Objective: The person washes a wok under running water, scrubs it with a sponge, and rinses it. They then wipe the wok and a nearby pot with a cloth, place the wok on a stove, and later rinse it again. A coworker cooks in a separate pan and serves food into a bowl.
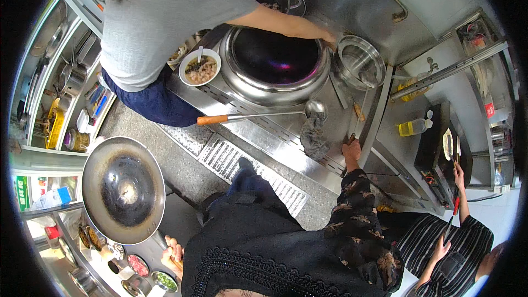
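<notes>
My left hand (172, 252) grips the handle of a wok (123, 190), held over the floor and counter at the lower left; its pan looks empty. At the right, my right hand (351, 151) is closed on the dark handle of a ladle (369, 78), whose bowl rests in a metal pot (358, 58). A larger ladle (317, 109) with a wooden handle lies across the stove, its bowl by a grey cloth (314, 136). Behind it sits a big round steel wok station (274, 62).
A person in grey (156, 20) reaches over the stove, near a bowl of soup (200, 67). Another person in stripes (433, 243) works at the right. An oil bottle (414, 127) stands on the right counter. Small dishes (138, 265) and shelves (68, 86) line the left.
</notes>
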A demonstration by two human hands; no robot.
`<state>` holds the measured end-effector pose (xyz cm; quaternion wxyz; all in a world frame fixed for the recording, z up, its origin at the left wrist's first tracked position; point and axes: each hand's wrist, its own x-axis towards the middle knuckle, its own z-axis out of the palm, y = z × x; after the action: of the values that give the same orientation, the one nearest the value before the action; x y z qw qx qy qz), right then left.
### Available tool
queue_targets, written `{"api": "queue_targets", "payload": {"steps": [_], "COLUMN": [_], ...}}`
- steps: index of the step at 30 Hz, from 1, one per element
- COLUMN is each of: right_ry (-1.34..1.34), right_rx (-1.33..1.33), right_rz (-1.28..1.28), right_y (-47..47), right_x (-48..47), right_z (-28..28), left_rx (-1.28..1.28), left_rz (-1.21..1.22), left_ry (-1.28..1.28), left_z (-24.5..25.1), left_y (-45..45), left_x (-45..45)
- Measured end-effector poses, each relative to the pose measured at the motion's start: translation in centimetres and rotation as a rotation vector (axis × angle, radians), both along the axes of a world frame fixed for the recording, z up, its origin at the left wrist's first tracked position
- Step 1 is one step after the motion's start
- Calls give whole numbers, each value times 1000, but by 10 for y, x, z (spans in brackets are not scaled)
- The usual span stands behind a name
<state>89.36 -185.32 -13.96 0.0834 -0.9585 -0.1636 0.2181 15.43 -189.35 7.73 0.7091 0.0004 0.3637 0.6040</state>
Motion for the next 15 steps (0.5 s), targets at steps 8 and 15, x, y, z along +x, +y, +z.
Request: {"api": "queue_targets", "payload": {"steps": [8, 15], "right_ry": [-718, 31], "right_rx": [421, 972], "right_rz": [225, 439], "right_y": [12, 67], "right_x": [-57, -194], "right_z": [36, 95], "left_rx": [-26, 79], "left_rz": [27, -111], "left_ry": [-72, 52], "left_z": [20, -9], "left_y": [12, 6], "left_x": [26, -2]}}
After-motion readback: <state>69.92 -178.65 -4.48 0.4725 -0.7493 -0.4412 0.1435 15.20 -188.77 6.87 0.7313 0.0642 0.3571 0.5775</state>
